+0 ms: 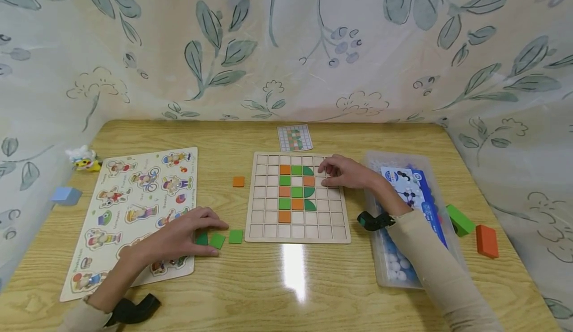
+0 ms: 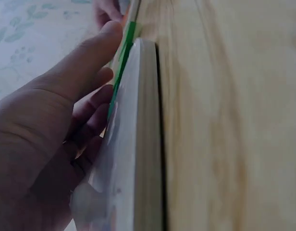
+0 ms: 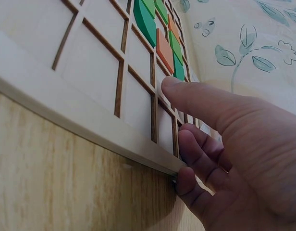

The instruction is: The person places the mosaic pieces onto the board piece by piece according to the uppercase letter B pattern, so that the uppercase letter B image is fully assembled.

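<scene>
Now both my hands are down on the counter.
My left hand rests with relaxed fingers touching green tiles beside the picture puzzle; my right hand rests loosely curled fingers on the grid board.

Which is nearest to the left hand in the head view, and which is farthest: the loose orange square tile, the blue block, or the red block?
From the left hand:
1. Orange square tile, on the table between the two boards, up and to the right of the hand.
2. Blue block, at the table's left edge.
3. Red block, far right, beyond the plastic box.
</scene>
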The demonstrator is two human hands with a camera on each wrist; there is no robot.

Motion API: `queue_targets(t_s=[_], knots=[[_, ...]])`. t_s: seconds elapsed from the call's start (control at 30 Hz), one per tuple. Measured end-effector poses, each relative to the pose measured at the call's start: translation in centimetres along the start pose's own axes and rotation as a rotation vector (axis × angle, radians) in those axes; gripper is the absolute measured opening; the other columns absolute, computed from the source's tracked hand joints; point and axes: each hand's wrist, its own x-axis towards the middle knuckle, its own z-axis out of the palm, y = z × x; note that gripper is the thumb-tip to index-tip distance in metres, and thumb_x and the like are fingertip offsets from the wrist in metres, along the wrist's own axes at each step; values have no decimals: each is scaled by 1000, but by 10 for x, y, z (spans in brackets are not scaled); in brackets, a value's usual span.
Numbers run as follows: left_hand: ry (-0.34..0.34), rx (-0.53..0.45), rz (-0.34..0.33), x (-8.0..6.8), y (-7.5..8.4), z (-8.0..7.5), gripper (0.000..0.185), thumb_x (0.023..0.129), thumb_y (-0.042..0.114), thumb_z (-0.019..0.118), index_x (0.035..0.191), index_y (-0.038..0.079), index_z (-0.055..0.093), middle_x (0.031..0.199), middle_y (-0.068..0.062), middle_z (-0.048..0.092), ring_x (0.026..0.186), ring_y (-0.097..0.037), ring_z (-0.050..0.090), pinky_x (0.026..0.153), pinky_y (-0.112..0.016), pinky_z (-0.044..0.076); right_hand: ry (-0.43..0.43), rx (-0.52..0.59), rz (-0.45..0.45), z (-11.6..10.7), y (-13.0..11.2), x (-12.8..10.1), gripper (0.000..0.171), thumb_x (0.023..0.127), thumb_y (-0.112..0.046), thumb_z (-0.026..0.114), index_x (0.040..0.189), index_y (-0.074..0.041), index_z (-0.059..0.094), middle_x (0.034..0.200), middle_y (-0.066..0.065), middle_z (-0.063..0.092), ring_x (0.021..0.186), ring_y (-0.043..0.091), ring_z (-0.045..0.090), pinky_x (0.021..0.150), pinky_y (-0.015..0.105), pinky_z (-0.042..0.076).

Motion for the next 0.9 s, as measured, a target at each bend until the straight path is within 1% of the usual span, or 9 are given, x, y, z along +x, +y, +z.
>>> queue_targets(t_s=[0.17, 0.4, 0.6, 0.9], knots=[[41, 2, 14, -1, -1, 3, 46, 79, 43, 78, 121, 30, 65, 115, 17, 59, 103, 0, 52, 84, -29, 48, 1, -2, 15, 0, 0, -1, 26, 90, -20, 70, 113, -10, 63, 101, 8, 52, 91, 21, 46, 80, 33, 42], [62, -6, 56, -2, -2, 4, 45, 78, 41, 79, 120, 29, 66, 115, 16, 59, 104, 0, 51, 84, -27, 47, -3, -1, -3, 0, 0, -1, 27, 91, -19, 69, 114, -8, 62, 101, 10, 52, 91, 22, 46, 80, 34, 41], [64, -3, 76, -2, -3, 3, 45, 78, 40, 79, 119, 28, 66, 114, 15, 59, 103, -1, 51, 84, -27, 46, -6, 0, -9, -1, 0, -1, 27, 91, -19, 69, 114, -7, 62, 102, 11, 52, 91, 22, 45, 80, 34, 41], [44, 1, 56, -2, -4, 3, 42, 79, 41, 78, 119, 30, 66, 115, 16, 57, 105, -1, 50, 85, -28, 47, -6, -12, -14, -1, 2, 0, 27, 90, -20, 70, 114, -8, 62, 101, 10, 52, 90, 21, 45, 79, 33, 41]])
